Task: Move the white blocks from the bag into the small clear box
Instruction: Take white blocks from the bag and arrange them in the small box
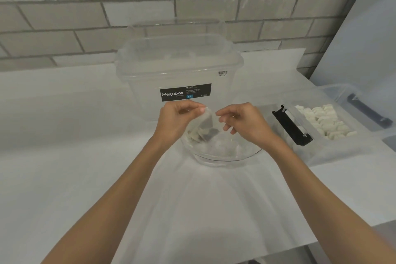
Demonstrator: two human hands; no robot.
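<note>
the task is looking well underway: many white blocks [327,121] are already lying in the small box [317,150], sitting at 3 o'clock from the bowl [225,157]. the bag [205,124] is hanging over the bowl, not yet emptied. the left hand [180,118] is pinching its top edge between thumb and forefinger, and the right hand [242,120] seems to be pinching the opposite edge, probably pulling it open. pale pieces are showing inside the bag. the bowl's clear contents are too blurred to name. a lidded big box [182,66] is standing at 12 o'clock.
</note>
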